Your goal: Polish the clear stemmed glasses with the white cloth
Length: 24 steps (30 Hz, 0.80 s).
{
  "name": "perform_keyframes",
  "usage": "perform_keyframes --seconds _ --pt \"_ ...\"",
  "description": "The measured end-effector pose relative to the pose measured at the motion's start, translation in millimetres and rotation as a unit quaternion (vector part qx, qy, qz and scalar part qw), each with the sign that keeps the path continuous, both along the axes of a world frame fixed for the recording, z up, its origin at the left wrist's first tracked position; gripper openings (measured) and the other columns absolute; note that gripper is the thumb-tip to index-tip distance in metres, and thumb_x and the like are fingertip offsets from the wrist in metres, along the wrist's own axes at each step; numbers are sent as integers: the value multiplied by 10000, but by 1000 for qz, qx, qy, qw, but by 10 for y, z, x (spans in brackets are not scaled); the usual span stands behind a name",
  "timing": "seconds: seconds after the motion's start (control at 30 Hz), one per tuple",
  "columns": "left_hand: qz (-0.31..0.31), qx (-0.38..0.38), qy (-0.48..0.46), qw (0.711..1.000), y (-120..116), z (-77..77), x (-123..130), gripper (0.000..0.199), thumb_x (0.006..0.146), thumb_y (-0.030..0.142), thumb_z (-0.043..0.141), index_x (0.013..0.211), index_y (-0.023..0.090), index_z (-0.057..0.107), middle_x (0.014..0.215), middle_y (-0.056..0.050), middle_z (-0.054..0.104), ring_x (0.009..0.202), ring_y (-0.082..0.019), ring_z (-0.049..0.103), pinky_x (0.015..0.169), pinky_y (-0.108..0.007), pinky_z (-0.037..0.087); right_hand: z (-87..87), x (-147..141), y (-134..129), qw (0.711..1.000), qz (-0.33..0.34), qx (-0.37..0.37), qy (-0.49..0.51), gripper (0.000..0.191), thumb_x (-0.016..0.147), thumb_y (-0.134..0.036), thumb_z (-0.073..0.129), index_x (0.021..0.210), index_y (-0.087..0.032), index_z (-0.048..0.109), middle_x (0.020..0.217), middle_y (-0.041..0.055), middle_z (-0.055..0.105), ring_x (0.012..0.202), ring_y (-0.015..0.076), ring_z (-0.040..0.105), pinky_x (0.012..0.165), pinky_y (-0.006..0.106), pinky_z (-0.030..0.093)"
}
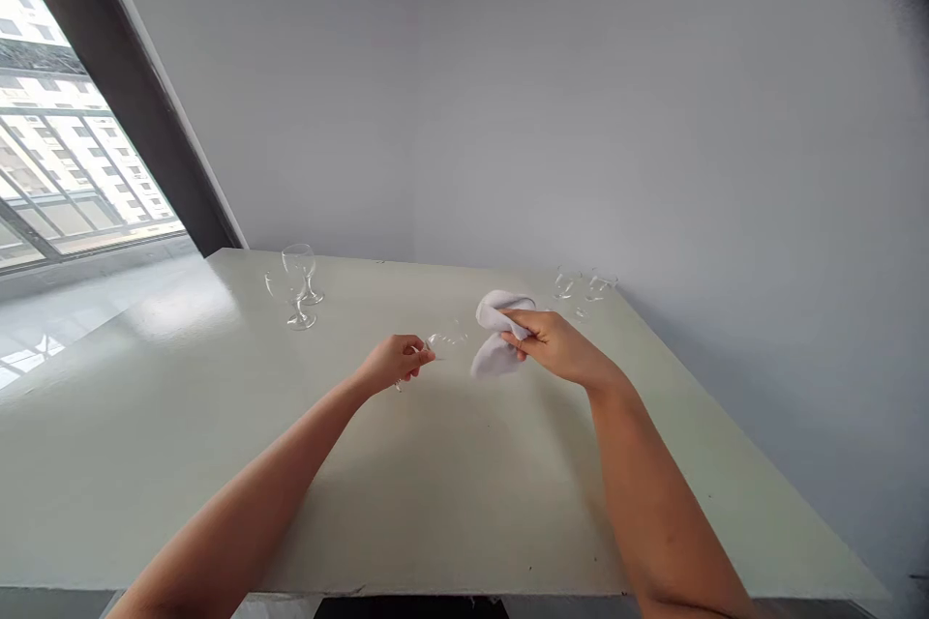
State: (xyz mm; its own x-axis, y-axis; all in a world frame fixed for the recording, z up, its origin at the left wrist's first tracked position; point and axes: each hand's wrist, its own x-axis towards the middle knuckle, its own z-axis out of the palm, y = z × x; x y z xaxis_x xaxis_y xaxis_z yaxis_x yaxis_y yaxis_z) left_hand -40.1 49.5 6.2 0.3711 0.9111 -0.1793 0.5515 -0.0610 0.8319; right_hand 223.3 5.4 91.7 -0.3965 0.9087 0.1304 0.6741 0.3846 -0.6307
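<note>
Near the middle of the view, my left hand (401,363) pinches the stem of a clear glass (448,338), which is tilted on its side with its bowl towards the right. The foot of that glass shows partly below my fingers. My right hand (541,338) grips a white cloth (500,311), whose lower part hangs beneath the fingers. A small gap separates the cloth from the glass bowl.
Two clear stemmed glasses, one in front (299,302) and one behind (299,261), stand at the back left of the pale table (435,503). More clear glasses (564,284) are at the back right. Grey walls border the table; a window (65,145) is at the left.
</note>
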Motion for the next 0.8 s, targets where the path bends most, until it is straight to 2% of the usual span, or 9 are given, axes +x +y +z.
perform_keyframes --seconds 0.07,0.1,0.2,0.3,0.43,0.53,0.63,0.7,0.8 --pt "30 50 67 996 -18 -13 36 357 705 550 506 807 216 579 618 15 568 518 -113 483 455 -213 290 -45 -159 -42 997 10 58 -57 427 865 -435 398 1279 -335 427 999 14 633 756 169 590 684 318 461" --pt "32 80 95 992 -32 -18 53 332 703 534 512 802 224 578 620 20 569 525 -116 488 461 -215 287 -97 -257 -50 991 25 94 -96 444 858 -465 407 1285 -345 417 1129 22 595 846 196 580 735 352 455" --pt "9 189 151 970 -83 -48 95 175 724 392 512 728 222 557 606 24 565 533 -118 489 490 -223 279 -324 -545 -22 961 69 195 -183 405 850 -493 416 1214 -342 507 1341 7 440 1088 290 464 900 488 349" --pt "11 310 190 932 -120 -110 121 42 697 206 482 669 207 513 571 14 553 521 -126 483 498 -238 255 -496 -727 22 951 74 245 -174 350 897 -399 363 1189 -314 537 1322 5 465 1154 283 393 964 509 267" --pt "35 423 170 889 -125 -215 131 63 679 144 485 705 201 495 566 -3 558 532 -139 497 526 -248 272 -496 -772 39 967 44 233 -93 314 899 -267 368 1123 -257 587 1158 33 594 1023 220 468 881 390 362" --pt "8 468 111 877 -121 -279 131 34 715 204 529 734 206 501 574 -5 577 538 -136 508 565 -254 303 -445 -692 80 987 28 153 -30 278 873 -252 399 1014 -254 638 982 28 653 862 181 520 753 324 404" --pt "-38 484 60 872 -134 -318 146 100 728 282 580 746 210 513 604 -13 603 543 -132 519 592 -262 320 -432 -531 168 995 50 -28 79 285 852 -339 421 898 -232 681 767 4 645 691 141 531 627 269 399" --pt "-40 476 31 878 -155 -324 175 140 717 308 608 762 211 516 613 -12 608 547 -130 521 605 -263 333 -442 -424 227 965 66 -172 185 328 826 -413 447 882 -194 686 694 0 620 613 126 518 567 251 387" --pt "3 444 -9 896 -199 -318 247 163 717 330 611 725 211 500 606 -2 589 563 -126 513 614 -254 350 -484 -381 271 873 73 -307 372 426 783 -507 479 890 -140 669 747 39 639 640 152 552 593 276 419"
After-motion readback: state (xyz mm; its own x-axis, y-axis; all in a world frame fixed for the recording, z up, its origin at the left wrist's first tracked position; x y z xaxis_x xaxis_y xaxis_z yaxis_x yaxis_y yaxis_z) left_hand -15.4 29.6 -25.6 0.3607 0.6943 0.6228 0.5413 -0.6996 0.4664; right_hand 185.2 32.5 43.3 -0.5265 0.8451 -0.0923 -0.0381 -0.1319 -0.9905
